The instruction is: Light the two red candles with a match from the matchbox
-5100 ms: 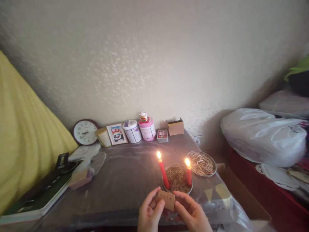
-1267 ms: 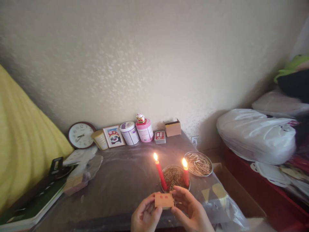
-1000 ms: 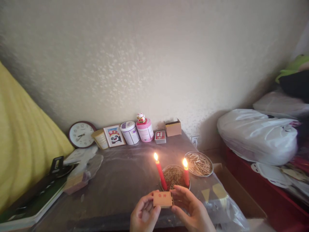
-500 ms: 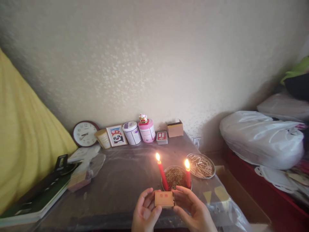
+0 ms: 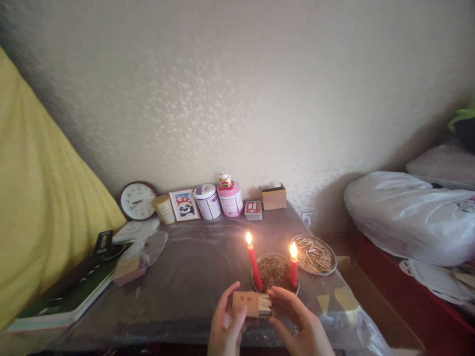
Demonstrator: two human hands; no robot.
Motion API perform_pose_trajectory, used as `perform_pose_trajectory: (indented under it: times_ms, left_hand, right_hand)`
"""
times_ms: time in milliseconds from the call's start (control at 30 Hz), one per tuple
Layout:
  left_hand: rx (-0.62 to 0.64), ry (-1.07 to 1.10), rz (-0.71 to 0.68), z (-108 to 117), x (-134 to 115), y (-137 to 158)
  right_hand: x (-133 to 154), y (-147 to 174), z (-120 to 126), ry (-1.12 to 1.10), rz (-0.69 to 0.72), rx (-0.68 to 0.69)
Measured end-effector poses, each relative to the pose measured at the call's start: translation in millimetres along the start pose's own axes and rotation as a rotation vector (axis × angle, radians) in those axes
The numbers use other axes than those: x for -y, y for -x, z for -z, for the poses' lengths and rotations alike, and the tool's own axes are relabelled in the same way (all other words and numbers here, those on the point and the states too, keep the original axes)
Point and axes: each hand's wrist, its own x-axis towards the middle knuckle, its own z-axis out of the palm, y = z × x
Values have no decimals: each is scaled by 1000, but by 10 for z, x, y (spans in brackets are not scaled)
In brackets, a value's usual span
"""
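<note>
Fingers of the left hand are wrapped around the sleeve of a little matchbox, thumb on its front face, while the right hand pinches the drawer end. That drawer sticks out a bit on the right, so you can see pale matchsticks inside. The box is held low at the near edge of the table, just in front of the candles.

Going left to right across everything else: a yellow curtain, a green book near the table's left edge, then a round clock leaning on the wall. Next to it sit a panda picture, a white tub and a pink tub with a tiny figurine on top.

Closer in, two lit red candles stand in a small bowl. Just right of it a dish of matchsticks, and far right a big white plastic bag.
</note>
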Motion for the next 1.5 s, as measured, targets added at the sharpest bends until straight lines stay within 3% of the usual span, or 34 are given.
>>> perform_pose_trajectory:
  times_ms: [133,267,467,700,1067,1233,1500]
  left_hand:
    - [3,-140,13,-19,74,41]
    - [-37,-218,-37,-19,99,44]
    - [-28,-293,-93,-66,91,69]
    - [-89,-399,-169,-48,222,84]
    - [-42,-492,-197,-10,317,71]
    - [-59,-437,-128,-17,304,70]
    - [-94,-435,-136,-35,267,86]
  right_hand:
    - [8,7,-3,277,130,-12]
    - [69,13,-1,382,236,-5]
    - [108,20,22,532,236,22]
    - [-45,30,15,733,236,68]
    - [-84,42,8,652,142,11]
    - [-97,50,2,654,179,0]
    - [-83,50,-17,768,251,8]
